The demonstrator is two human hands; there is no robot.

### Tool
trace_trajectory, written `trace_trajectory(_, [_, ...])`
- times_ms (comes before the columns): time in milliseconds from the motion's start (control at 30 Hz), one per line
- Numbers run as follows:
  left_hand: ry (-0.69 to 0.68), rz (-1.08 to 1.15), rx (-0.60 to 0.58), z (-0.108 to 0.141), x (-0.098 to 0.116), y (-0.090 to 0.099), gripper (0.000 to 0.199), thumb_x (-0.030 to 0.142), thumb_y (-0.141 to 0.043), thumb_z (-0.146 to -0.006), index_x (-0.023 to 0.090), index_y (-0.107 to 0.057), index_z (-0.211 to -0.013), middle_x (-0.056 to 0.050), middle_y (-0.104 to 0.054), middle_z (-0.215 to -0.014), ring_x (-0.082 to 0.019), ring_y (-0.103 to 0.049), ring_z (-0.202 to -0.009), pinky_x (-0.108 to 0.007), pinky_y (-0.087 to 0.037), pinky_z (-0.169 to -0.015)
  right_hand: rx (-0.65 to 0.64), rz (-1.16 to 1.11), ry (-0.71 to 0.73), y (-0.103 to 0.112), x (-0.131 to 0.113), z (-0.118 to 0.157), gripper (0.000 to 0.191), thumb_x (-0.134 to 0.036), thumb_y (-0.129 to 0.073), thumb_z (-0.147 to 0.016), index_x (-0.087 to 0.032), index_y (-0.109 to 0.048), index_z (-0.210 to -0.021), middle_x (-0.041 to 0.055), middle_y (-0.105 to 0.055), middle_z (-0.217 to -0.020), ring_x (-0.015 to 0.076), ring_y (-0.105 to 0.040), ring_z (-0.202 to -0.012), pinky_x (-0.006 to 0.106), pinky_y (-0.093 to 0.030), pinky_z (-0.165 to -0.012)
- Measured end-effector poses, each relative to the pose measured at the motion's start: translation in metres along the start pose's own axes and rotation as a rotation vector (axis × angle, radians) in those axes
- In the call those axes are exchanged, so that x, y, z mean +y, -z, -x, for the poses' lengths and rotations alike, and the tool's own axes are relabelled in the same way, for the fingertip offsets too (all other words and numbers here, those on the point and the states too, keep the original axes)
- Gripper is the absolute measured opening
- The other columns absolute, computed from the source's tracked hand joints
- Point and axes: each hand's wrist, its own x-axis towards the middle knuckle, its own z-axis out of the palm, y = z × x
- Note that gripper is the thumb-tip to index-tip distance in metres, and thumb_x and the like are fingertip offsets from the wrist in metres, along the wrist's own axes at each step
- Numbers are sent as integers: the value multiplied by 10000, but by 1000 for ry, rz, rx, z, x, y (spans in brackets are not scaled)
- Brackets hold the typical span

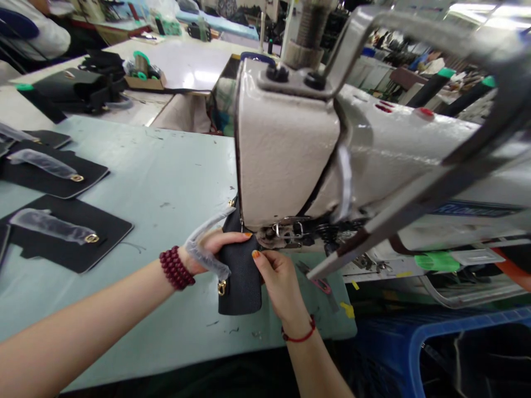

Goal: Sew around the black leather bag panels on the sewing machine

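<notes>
Head view: black panel (243, 284) points lengthwise forward, far end unclear.

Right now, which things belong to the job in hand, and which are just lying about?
Seemingly in the job: black panel, wrapped strap, sewing machine; perhaps similar panels.

Seemingly lying about: scissors, yellow scrap, thread spool.

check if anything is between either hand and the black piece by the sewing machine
Nothing visible does: the left hand and right hand both touch the black piece. Its plastic-wrapped handle arches over the left hand but does not part that hand from the piece.
</notes>
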Motion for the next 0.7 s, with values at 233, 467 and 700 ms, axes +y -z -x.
trace_trajectory(233, [74, 192, 45, -3, -2, 3, 251, 304, -823, -586, 154, -671, -718, -12, -748, -715, -231, -736, -797, -369, -602, -832, 31, 8, 26, 0, -2, -6, 420, -472, -582, -879, -170, -453, -616, -12, -418, -626, 101, -360, -591, 230, -275, -530])
trace_trajectory(467, [77, 238, 3, -11, -10, 10, 226, 267, -808, -675, 116, -723, -821, -34, -794, -820, -182, -743, -785, -251, -601, -759, 45, 11, 14, -3, -4, -5, 391, -476, -570, -863, -158, -518, -642, -18, -386, -609, 102, -352, -572, 230, -275, -518])
trace_trajectory(700, [-40, 83, -2, -11, -14, 12, 338, 314, -765, -747, 88, -750, -997, -56, -802, -882, -225, -751, -858, -312, -613, -798, 52, 41, 31, -2, -4, -5, 395, -470, -560, -871, -161, -498, -631, -19, -364, -605, 99, -326, -568, 236, -244, -512])
